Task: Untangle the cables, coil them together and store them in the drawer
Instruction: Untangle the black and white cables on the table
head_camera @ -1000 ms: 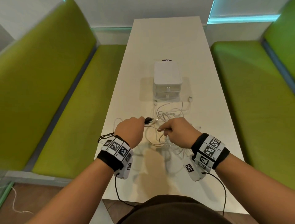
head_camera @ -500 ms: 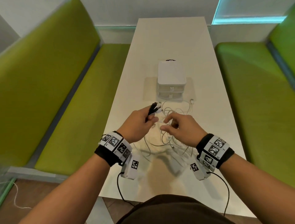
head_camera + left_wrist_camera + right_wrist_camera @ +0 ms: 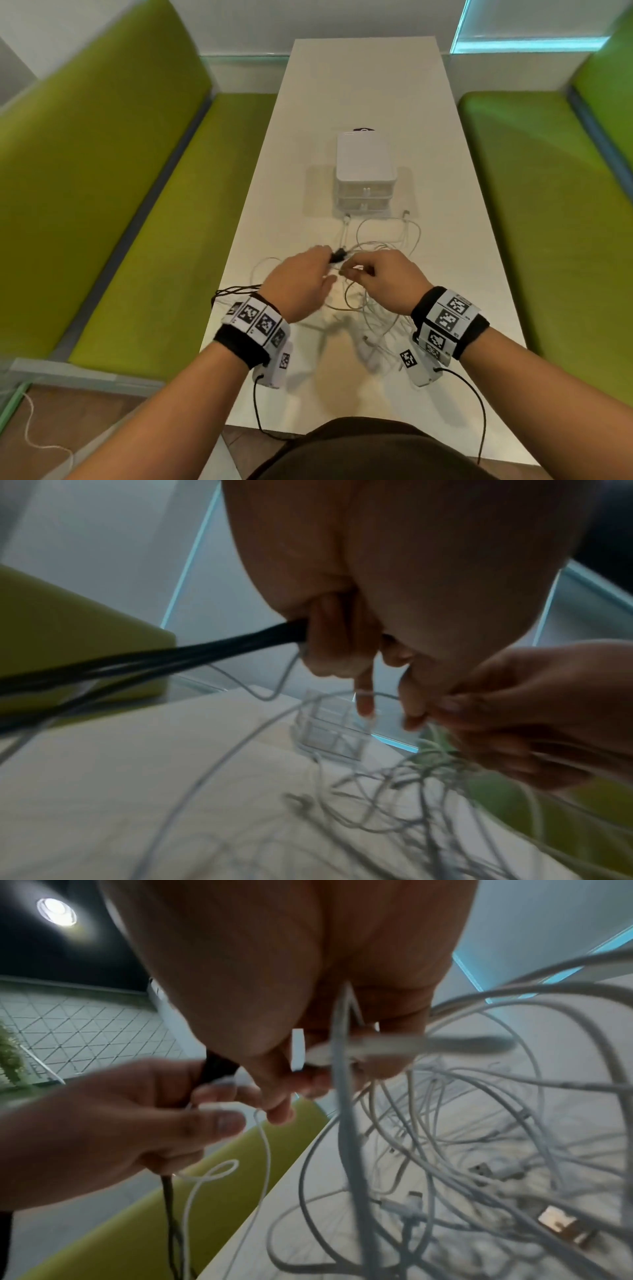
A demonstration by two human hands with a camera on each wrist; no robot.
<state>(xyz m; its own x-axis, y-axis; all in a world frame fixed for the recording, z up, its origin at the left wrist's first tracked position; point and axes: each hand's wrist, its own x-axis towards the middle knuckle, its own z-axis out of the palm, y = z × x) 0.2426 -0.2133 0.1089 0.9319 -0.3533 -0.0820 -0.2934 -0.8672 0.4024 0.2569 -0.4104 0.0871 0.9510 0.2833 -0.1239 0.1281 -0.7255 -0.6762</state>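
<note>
A tangle of white cables (image 3: 375,310) lies on the white table (image 3: 359,85) in front of a small white drawer unit (image 3: 365,161) whose two drawers are closed. My left hand (image 3: 325,265) grips a bundle of black cable (image 3: 171,656), its black plug (image 3: 337,255) sticking out past the fingers. My right hand (image 3: 349,272) pinches a white cable (image 3: 342,1047) lifted from the tangle, right beside the left fingertips. Loops of white cable (image 3: 479,1150) hang from the right hand down to the table. The black cable (image 3: 236,291) trails over the table's left edge.
Green benches (image 3: 102,205) run along both sides of the narrow table. A white plug (image 3: 406,214) and a second cable end (image 3: 347,216) lie just before the drawer unit. A metal USB plug (image 3: 558,1223) sits in the tangle. Wrist-camera leads hang off the near table edge.
My left hand lifted the black plug, then brought it down toward my right hand. The two hands are now closer together, fingertips almost meeting above the tangle.
</note>
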